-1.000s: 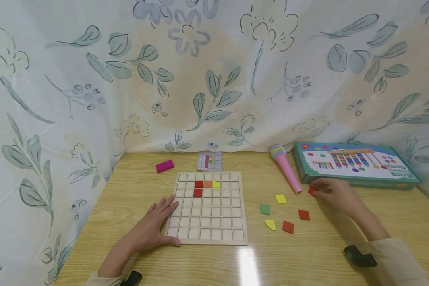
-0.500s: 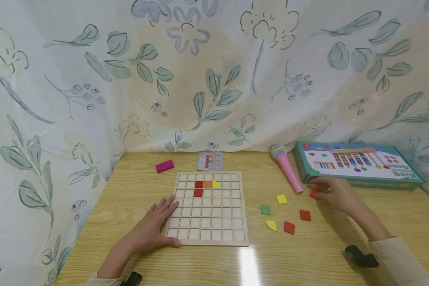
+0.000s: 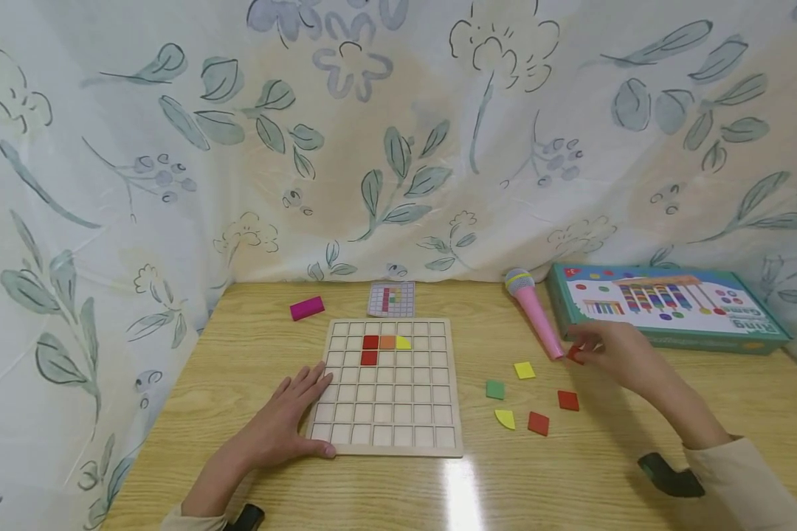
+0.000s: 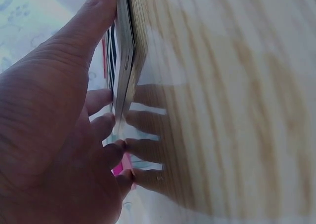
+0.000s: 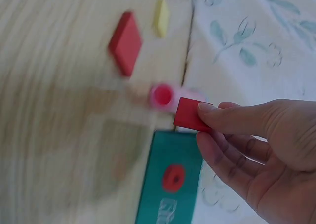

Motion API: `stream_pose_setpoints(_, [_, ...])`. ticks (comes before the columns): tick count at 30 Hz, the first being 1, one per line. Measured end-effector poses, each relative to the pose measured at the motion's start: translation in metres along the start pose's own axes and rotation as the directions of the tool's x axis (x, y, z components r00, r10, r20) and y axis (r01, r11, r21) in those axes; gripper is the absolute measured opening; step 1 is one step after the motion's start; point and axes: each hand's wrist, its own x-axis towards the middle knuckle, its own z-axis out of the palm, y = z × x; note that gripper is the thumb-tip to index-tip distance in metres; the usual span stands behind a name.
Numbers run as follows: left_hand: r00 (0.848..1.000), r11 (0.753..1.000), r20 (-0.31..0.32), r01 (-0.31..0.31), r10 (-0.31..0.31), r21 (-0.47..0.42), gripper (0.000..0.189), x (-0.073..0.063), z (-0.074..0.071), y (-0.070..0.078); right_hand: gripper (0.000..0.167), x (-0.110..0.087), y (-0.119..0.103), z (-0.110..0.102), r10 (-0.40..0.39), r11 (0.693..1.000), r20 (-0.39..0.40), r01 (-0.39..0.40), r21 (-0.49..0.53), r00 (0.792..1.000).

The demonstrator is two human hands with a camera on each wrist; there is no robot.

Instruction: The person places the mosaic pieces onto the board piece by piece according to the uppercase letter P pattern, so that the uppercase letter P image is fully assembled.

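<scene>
Left hand [image 3: 275, 428], fingers apart, rests on the left edge of a gridded wooden board [image 3: 393, 394] — right hand [image 3: 618, 358] pinches a square red tile [image 5: 187, 114] before an oblong green box [image 3: 671, 310] toward the woodgrain table's [image 3: 372, 494] far right corner.

The bench [image 3: 252, 346] shows wood grain under a glossy finish, with a bright glare on its near side. The grid board [image 3: 394, 394] is pale, matt wood. The red tile [image 5: 187, 113] in the right fingers [image 5: 227, 169] looks smooth; whether wood or plastic is unclear. The card [image 3: 390, 299] beyond looks like paper, the pink microphone handle [image 3: 539, 323] smooth plastic, the far curtain [image 3: 345, 177] creased, printed cloth.
</scene>
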Motion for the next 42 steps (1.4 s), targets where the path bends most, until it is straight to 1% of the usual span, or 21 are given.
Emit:
stream_pose_setpoints(4, [1.000,1.000,0.002,0.001,-0.001,-0.001,0.113,0.000,0.000,0.001,0.032,0.005,-0.018,0.000,0.001,0.999,0.014,-0.002,0.052,1.000])
stream_pose_setpoints(8, [1.000,1.000,0.003,-0.002,0.002,0.000,0.113,0.000,0.000,0.001,0.032,0.013,-0.033,0.005,-0.009,0.995,0.021,0.007,0.095,1.000])
stream_pose_setpoints(10, [1.000,1.000,0.002,-0.005,0.005,0.000,0.113,0.000,-0.001,0.000,0.032,0.017,-0.040,0.010,-0.032,0.993,0.009,0.031,0.113,0.999])
stream_pose_setpoints(14, [1.000,1.000,0.003,-0.002,0.002,-0.001,0.113,0.000,-0.001,-0.001,0.032,0.028,-0.054,0.024,-0.074,0.986,-0.004,0.074,0.151,0.997])
stream_pose_setpoints(17, [1.000,1.000,0.007,0.005,-0.005,-0.008,0.113,-0.001,-0.001,-0.001,0.031,0.038,-0.064,0.036,-0.112,0.976,0.003,0.110,0.189,0.994])
stream_pose_setpoints(22, [1.000,1.000,0.015,0.003,-0.003,-0.002,0.113,0.000,-0.001,-0.001,0.031,0.048,-0.078,0.056,-0.183,0.958,-0.005,0.180,0.223,0.983])
stream_pose_setpoints(26, [1.000,1.000,0.017,0.006,-0.007,0.016,0.113,0.001,-0.001,0.000,0.030,0.056,-0.091,0.069,-0.218,0.947,0.000,0.211,0.244,0.976])
stream_pose_setpoints(30, [0.999,1.000,0.028,0.019,-0.019,0.020,0.114,0.001,-0.002,0.001,0.029,0.062,-0.104,0.079,-0.224,0.938,0.037,0.205,0.280,0.974])
stream_pose_setpoints(35, [0.999,1.000,0.032,0.024,-0.024,0.018,0.114,0.002,-0.002,0.001,0.029,0.071,-0.124,0.089,-0.233,0.938,0.073,0.204,0.281,0.970])
stream_pose_setpoints(39, [0.999,1.000,0.032,0.021,-0.021,0.013,0.114,0.002,-0.002,0.001,0.028,0.080,-0.142,0.097,-0.215,0.940,0.121,0.172,0.294,0.969])
stream_pose_setpoints(42, [0.999,1.000,0.034,0.020,-0.020,0.014,0.114,0.002,-0.002,0.000,0.028,0.086,-0.155,0.102,-0.216,0.937,0.139,0.166,0.307,0.966])
